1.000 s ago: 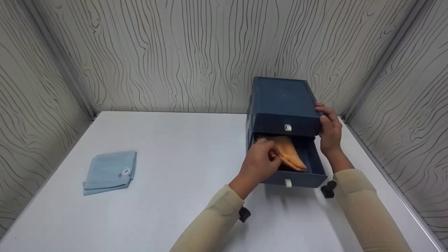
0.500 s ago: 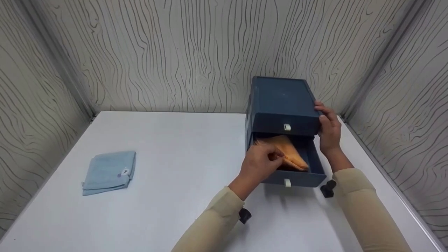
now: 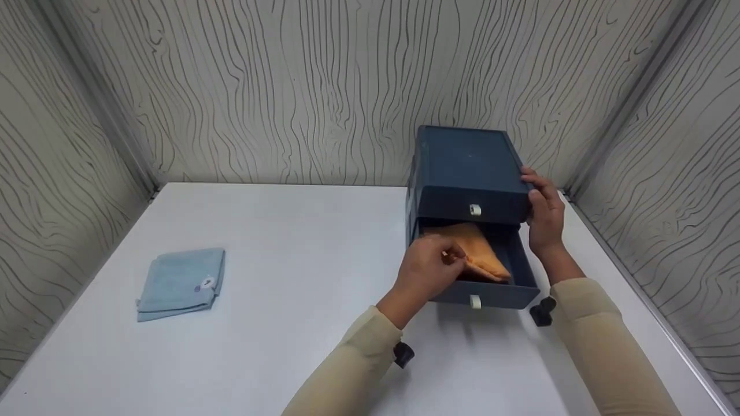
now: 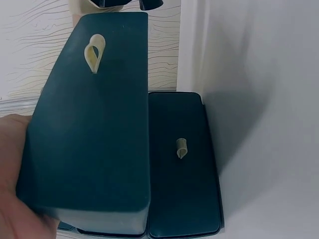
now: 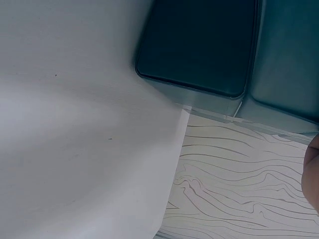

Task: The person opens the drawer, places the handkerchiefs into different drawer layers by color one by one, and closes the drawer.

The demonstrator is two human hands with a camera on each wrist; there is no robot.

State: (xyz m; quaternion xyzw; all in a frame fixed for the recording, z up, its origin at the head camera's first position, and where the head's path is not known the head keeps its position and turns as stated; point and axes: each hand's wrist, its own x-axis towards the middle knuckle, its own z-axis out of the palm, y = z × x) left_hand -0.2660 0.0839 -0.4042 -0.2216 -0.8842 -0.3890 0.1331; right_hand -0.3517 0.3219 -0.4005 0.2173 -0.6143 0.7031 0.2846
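My left hand point(image 3: 430, 266) reaches into a pulled-out drawer point(image 3: 497, 296) and pinches the near edge of a folded orange cloth point(image 3: 477, 251) between thumb and forefinger. The cloth lies along the drawer's left part, partly covered by the hand. In the left wrist view, this hand point(image 4: 17, 179) is beside the drawer's front, with its fingertips and the cloth hidden. My right hand point(image 3: 544, 214) rests against the right side of the dark blue drawer unit point(image 3: 468, 159), fingers at its top edge. Only a bit of the right hand point(image 5: 311, 174) shows in the right wrist view.
A folded light blue cloth point(image 3: 182, 283) lies on the left of the white table point(image 3: 289, 260). The upper drawer front point(image 3: 451, 203) is closed. Beneath the pulled-out drawer is another closed drawer point(image 4: 182, 199). Wood-patterned walls point(image 3: 318, 92) stand behind and at both sides.
My left hand first drew slightly nearer, then moved back a little. The orange cloth's near edge shifted slightly to the right. The right hand and drawer unit stay put.
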